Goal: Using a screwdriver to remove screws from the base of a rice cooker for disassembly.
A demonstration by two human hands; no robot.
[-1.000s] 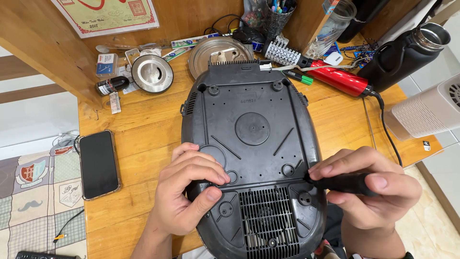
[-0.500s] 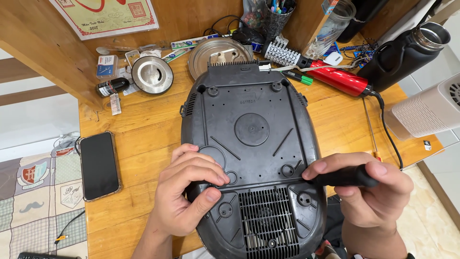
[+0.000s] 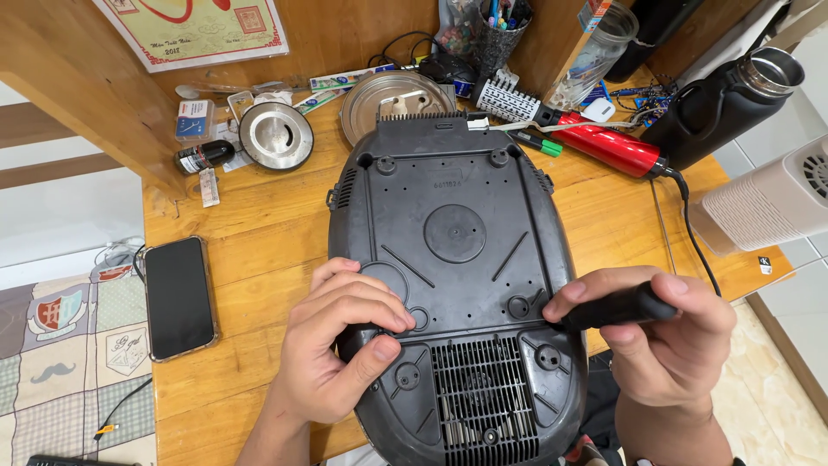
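Screwdriver handle lies pinched in right fingers at appliance base.

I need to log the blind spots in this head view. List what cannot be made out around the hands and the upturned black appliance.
- Tip of the black-handled tool: hidden by the right hand that grips it.
- What the left hand pinches: covered by its own fingertips.
- Near end of the black appliance: cut off by the bottom edge.
- Behind the vent grille: too dark to tell.
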